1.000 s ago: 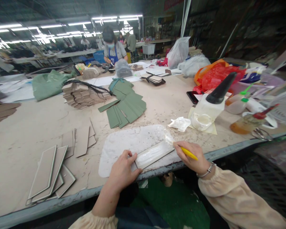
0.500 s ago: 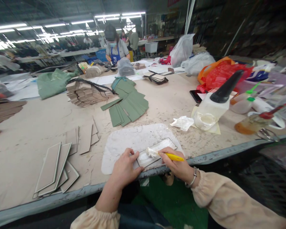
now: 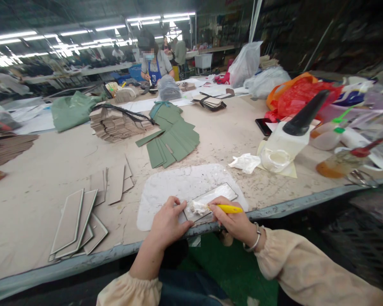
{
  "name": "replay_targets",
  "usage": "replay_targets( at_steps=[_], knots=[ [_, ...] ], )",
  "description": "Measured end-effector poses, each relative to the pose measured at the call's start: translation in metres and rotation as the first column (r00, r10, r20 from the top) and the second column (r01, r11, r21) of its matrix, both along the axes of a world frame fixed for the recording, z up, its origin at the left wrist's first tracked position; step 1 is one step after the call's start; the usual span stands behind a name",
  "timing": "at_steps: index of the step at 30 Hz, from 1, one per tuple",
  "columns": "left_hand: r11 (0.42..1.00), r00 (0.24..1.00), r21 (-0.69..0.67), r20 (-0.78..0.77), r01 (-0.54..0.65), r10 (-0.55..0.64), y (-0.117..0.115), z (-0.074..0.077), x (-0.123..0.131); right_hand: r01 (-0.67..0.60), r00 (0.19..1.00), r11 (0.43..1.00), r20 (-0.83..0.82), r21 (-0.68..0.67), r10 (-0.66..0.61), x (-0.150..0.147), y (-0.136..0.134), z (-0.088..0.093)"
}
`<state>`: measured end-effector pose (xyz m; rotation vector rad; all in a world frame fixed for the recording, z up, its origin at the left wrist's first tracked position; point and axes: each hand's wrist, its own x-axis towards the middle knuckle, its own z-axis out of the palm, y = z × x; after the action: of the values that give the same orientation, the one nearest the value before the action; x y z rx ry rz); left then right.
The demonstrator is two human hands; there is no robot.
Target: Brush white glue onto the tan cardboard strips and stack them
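Observation:
My right hand grips a yellow-handled glue brush. Its bristles, thick with white paste, press on a rectangular panel with a dark edge, near the panel's left end. A white wet film covers most of the panel's face. At that left end my left hand holds the panel, thumb at the lower corner and fingers at the upper edge. Beneath the panel lies a white, rounded mat at the table's front edge.
Left of the mat lie several edged panels and plain brown pieces. Behind it are fanned green pieces. To the right stand a white glue container, crumpled tissue and an amber bottle. A co-worker stands across the table.
My right hand has moved the brush slightly left and down along the panel, toward my left hand. My left hand keeps its place on the panel.

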<state>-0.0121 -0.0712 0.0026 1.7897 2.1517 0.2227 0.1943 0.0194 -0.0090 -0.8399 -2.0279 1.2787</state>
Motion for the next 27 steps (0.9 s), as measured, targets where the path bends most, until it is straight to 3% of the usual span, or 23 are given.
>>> replay_targets(
  at_steps=[4,7,11,15,18,21,24,27],
  knots=[
    [1.000,1.000,-0.014,0.010,-0.007,0.008,0.001,0.001,0.000,0.081,0.997,0.996,0.016,0.028,-0.082,0.003,0.009,0.001],
    [1.000,1.000,-0.007,0.009,-0.002,0.002,0.001,0.001,-0.001,0.138,0.989,0.987,-0.039,-0.086,-0.141,0.005,0.013,0.002],
    [0.999,1.000,0.033,0.010,0.010,-0.011,0.001,-0.004,-0.003,0.009,0.997,0.972,-0.073,-0.234,-0.027,-0.007,0.000,-0.002],
    [0.999,1.000,0.038,0.008,0.017,-0.018,0.000,-0.005,-0.004,-0.008,1.000,0.988,-0.007,-0.153,0.007,-0.013,-0.002,-0.005],
    [0.999,1.000,0.032,0.006,0.021,-0.021,0.000,-0.003,-0.003,0.067,0.997,0.995,0.048,-0.076,-0.063,-0.006,0.010,-0.002],
    [1.000,1.000,0.025,0.012,0.019,-0.019,0.001,0.000,-0.002,0.116,0.993,0.987,0.028,-0.112,-0.114,-0.002,0.016,0.001],
    [0.999,1.000,0.029,0.015,0.016,-0.016,0.001,0.000,-0.001,0.027,0.999,0.979,-0.014,-0.201,-0.030,-0.005,0.011,0.000],
    [0.999,1.000,0.033,0.013,0.019,-0.019,0.001,-0.001,-0.002,-0.027,0.999,0.988,0.020,-0.154,0.031,-0.009,0.007,-0.002]
  ],
)
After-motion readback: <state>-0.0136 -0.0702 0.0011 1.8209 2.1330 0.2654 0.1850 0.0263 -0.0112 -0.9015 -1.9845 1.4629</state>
